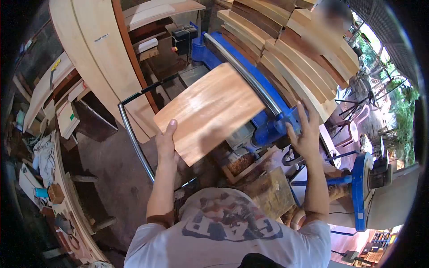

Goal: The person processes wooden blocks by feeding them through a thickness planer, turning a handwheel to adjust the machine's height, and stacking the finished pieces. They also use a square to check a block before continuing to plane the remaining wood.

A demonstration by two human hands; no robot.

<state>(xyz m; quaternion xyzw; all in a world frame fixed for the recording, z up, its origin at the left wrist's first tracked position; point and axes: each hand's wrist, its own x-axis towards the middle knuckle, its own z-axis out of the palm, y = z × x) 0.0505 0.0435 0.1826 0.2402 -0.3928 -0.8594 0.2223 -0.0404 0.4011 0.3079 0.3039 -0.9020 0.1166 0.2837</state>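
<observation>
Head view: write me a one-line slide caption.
Left hand gripping a wooden board, right hand spread open, near a blue machine in a timber-filled workshop.

A cluttered woodworking workshop, with stacked planks [286, 58], blue machinery [268, 129] and a wooden workbench [71, 196].

On my head view, a blur covers the top of the stacked planks [313, 33]; the long boards [96, 49] run off the upper edge, their stamped marking too small to read.
</observation>
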